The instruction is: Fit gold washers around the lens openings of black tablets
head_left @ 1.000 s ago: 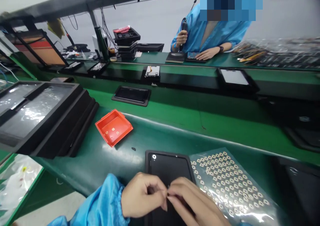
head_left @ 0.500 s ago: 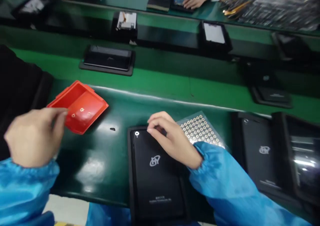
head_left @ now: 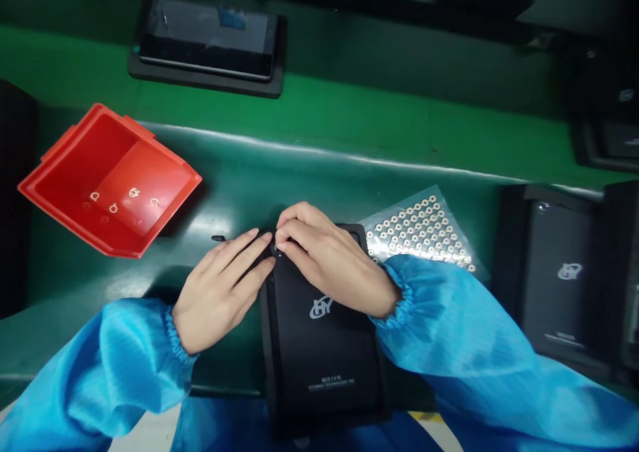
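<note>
On the desk (head_left: 224, 365), the tablet (head_left: 324, 352), long axis twelve-to-six, is being covered at eleven o'clock by spread left hand (head_left: 217, 295) and pinching right hand (head_left: 329, 255), contents indiscernible.

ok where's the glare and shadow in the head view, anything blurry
Head view: glare on the green bench beyond the left hand; dark shadow right of the red bin; small print on the tablet looks soft, hard to read.
</note>
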